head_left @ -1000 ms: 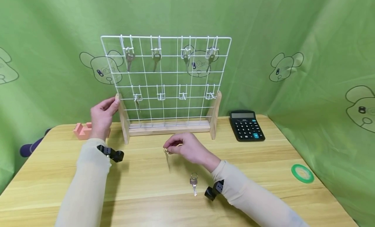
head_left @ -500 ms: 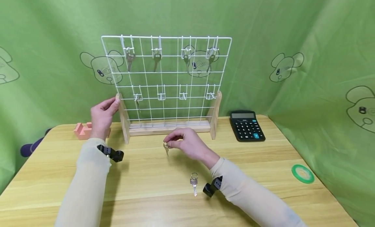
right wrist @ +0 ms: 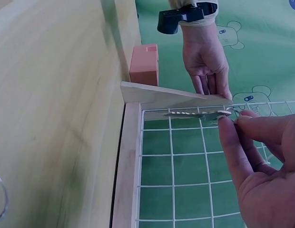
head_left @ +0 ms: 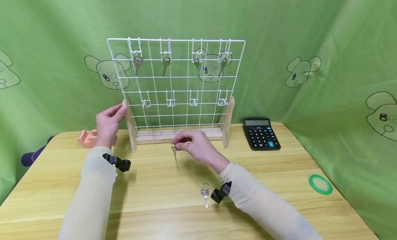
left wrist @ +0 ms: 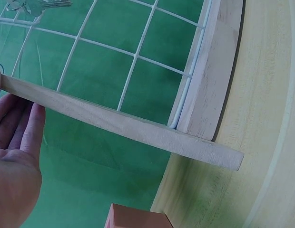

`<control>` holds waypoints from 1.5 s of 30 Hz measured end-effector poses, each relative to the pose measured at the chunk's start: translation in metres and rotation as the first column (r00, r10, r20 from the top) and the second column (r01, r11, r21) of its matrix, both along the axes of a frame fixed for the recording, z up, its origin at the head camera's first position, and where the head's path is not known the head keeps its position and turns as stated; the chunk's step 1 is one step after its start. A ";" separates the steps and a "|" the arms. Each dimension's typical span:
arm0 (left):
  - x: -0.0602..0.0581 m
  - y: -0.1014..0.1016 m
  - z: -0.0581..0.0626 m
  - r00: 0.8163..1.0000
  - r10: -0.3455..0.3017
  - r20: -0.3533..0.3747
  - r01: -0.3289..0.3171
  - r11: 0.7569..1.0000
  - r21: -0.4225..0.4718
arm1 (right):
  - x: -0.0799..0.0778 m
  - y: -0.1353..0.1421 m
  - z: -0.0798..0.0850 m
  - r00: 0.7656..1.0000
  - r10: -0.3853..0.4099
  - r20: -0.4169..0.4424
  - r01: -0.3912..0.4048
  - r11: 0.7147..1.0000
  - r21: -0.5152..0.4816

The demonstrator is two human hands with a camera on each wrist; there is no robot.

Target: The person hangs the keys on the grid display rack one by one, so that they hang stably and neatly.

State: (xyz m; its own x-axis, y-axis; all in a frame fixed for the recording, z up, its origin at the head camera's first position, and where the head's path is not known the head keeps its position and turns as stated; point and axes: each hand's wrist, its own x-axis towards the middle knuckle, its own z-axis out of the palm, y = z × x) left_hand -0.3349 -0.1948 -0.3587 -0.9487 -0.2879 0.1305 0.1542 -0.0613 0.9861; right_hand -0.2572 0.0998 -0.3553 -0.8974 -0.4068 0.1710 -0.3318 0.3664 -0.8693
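Note:
My left hand (head_left: 107, 124) grips the top of the left wooden support (head_left: 130, 129) of a white wire grid rack (head_left: 180, 77); in the left wrist view its fingers are behind that support. With thumb and fingertips, my right hand (head_left: 200, 147) pinches a key (head_left: 174, 154) at its ring end, in front of the rack's base and above the table. The blade hangs down; in the right wrist view the key (right wrist: 190, 114) shows its toothed edge. Another key with a ring (head_left: 205, 197) lies on the table. Several keys (head_left: 166, 62) hang on the upper hooks, and one key (head_left: 145, 110) on the lower left hook.
Three lower hooks, among them the middle hook (head_left: 170, 101), bear no key. A black calculator (head_left: 262, 134) lies right of the rack, and a green tape roll (head_left: 329, 188) near the right edge. A pink block (head_left: 88, 139) stands behind the left forearm. Green curtain (head_left: 310, 30) surrounds the table.
My right hand has moved forward and slightly left toward the rack, carrying the pinched key. The left hand stays on the support, and the key on the table has not moved.

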 end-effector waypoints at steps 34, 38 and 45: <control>0.000 0.000 0.000 1.000 -0.018 -0.003 0.018 1.000 0.003 | -0.026 -0.017 0.019 0.986 -0.144 -0.083 0.131 0.980 -0.150; 0.000 0.000 -0.001 1.000 -0.016 -0.001 0.016 1.000 0.000 | -0.030 -0.018 0.021 0.983 -0.153 -0.097 0.135 0.975 -0.176; 0.000 0.000 -0.001 1.000 -0.020 -0.004 0.020 1.000 0.002 | -0.035 -0.019 0.024 0.977 -0.179 -0.118 0.154 0.969 -0.194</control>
State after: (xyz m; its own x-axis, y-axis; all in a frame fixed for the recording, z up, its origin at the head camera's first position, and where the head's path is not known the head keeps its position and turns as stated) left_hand -0.3349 -0.1952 -0.3596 -0.9538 -0.2689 0.1339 0.1572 -0.0669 0.9853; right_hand -0.2921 0.0806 -0.3309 -0.9136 -0.2040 0.3517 -0.3974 0.2655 -0.8784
